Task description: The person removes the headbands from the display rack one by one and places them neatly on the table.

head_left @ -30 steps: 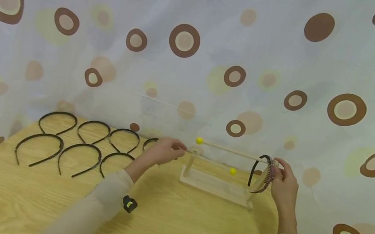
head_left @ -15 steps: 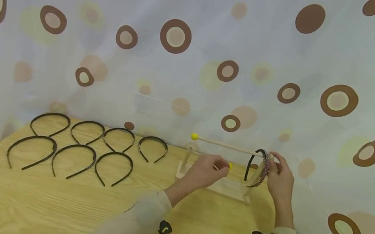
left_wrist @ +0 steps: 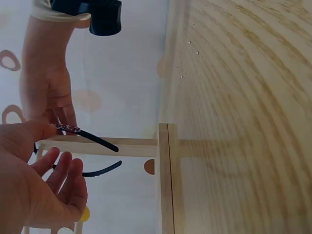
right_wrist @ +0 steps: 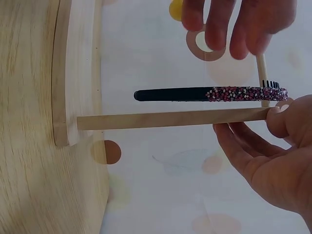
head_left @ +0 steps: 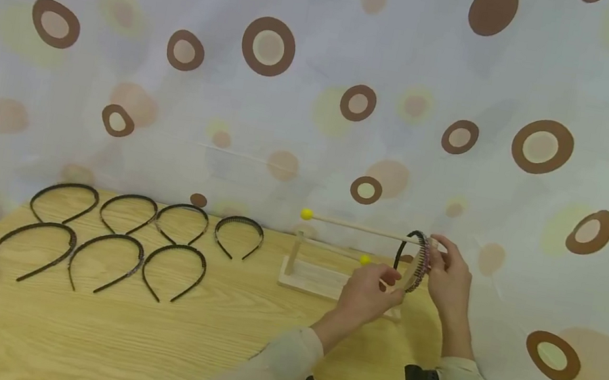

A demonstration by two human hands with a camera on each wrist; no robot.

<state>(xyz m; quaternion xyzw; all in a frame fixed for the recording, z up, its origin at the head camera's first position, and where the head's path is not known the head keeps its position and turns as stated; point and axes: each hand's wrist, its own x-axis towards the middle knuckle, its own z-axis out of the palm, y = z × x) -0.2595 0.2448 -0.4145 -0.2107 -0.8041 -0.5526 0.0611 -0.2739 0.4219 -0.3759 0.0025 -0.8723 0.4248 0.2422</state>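
A black headband with pink, glittery beads hangs on the upper rod of a wooden stand, close beside the stand's right upright. My right hand holds the top of that upright, thumb on one side and fingers on the other. My left hand is in front of the stand, its fingers loosely bent around the headband's lower part. In the left wrist view its thumb overlaps the beaded band; in the right wrist view its fingertips show a gap from the band.
Several black headbands lie in two rows on the left of the wooden table. Yellow balls cap the stand's rods at their ends. A patterned curtain rises behind the table and along its right side.
My left hand has moved right, from the stand's left end to beside the hanging headband. My right hand stays on the upright. The head view has turned slightly right.
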